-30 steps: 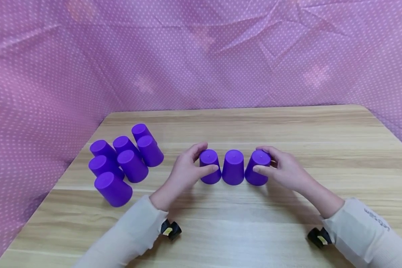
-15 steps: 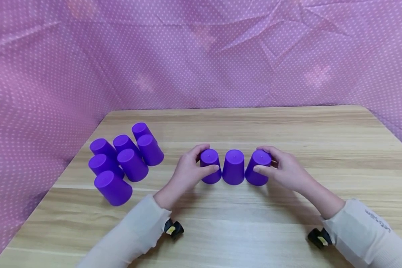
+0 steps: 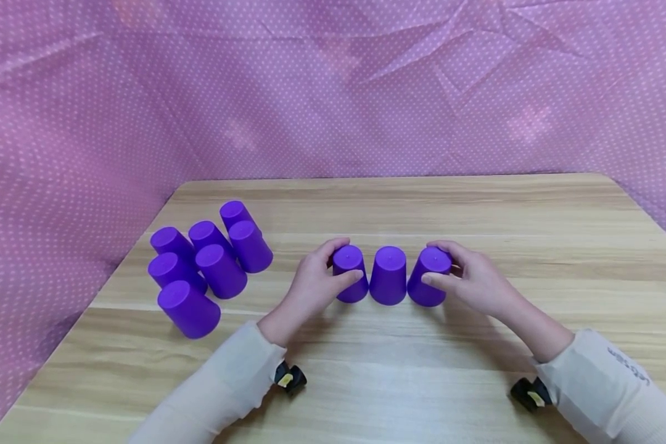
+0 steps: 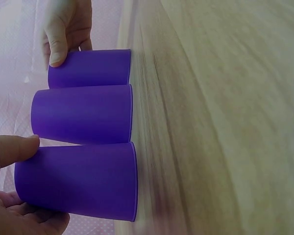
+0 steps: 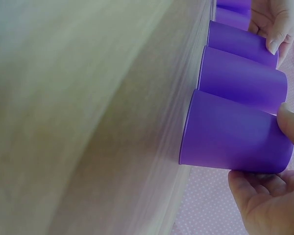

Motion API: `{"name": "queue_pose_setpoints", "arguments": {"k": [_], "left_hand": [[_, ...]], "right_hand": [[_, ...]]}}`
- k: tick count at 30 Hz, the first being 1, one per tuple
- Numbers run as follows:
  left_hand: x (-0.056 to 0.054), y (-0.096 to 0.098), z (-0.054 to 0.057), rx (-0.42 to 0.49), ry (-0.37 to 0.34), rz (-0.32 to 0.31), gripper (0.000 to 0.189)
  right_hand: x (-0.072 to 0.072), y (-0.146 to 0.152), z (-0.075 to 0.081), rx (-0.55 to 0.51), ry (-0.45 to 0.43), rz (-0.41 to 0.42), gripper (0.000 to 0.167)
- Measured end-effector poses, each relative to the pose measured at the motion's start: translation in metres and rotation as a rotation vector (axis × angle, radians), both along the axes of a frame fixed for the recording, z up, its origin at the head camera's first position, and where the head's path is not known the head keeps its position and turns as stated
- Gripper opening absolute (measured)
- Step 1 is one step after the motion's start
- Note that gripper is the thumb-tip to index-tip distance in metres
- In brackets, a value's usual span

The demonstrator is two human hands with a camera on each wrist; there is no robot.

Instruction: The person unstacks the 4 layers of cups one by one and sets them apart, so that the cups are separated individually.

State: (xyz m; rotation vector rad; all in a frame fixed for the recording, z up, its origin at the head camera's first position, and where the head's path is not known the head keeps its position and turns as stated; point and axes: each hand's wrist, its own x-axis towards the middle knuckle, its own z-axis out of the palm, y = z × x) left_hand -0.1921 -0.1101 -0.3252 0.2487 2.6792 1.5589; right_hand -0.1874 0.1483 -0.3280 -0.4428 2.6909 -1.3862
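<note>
Three purple plastic cups stand upside down in a row on the wooden table. My left hand point(image 3: 315, 280) grips the left cup point(image 3: 348, 259), thumb on the near side and fingers round the back. At the other end, my right hand point(image 3: 473, 280) holds the right cup point(image 3: 434, 261) in the same way. Between them stands the middle cup point(image 3: 388, 277), which neither hand seems to hold. In the left wrist view the left cup point(image 4: 78, 181) rests with its rim at the tabletop. The right wrist view shows the right cup point(image 5: 235, 132) between thumb and fingers.
Several more purple cups point(image 3: 189, 311) stand upside down in a cluster on the left part of the table point(image 3: 399, 382). A pink dotted cloth point(image 3: 333, 92) hangs behind the table and along its left side.
Hands and cups keep nearly the same places. My left forearm has shifted slightly to the right, and both hands keep their hold on the end cups.
</note>
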Motion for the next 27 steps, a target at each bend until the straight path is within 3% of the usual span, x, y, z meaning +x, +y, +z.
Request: {"name": "queue_pose_setpoints", "arguments": {"k": [12,27], "left_hand": [[0.007,-0.004,0.0,0.006,0.025,0.012,0.059],[0.018,-0.02,0.017,-0.012,0.045,0.046,0.059]], "right_hand": [[0.001,-0.001,-0.002,-0.007,0.011,0.003,0.053],[0.0,0.0,-0.001,0.001,0.02,0.003,0.052]]}}
